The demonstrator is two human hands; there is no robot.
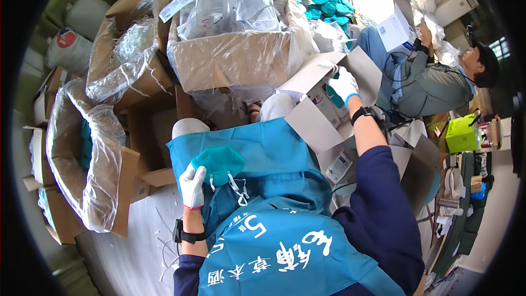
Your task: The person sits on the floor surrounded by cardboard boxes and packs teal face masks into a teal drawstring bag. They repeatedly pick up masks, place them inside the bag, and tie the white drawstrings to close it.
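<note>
My left hand, in a white glove, grips the left edge of a teal face mask over my lap. White ear loops hang from the mask onto my blue apron. To the right, my gloved right hand reaches into an open grey-white carton with its flaps spread. Its fingers are curled at a second teal mask, partly hidden by the hand and appearing to be held. Printed packets show inside that carton.
A large plastic-lined box ahead is heaped with clear packets. Lined cartons stand left, one holding teal pieces. Beyond lies a pile of teal masks. At right a seated person holds a white box.
</note>
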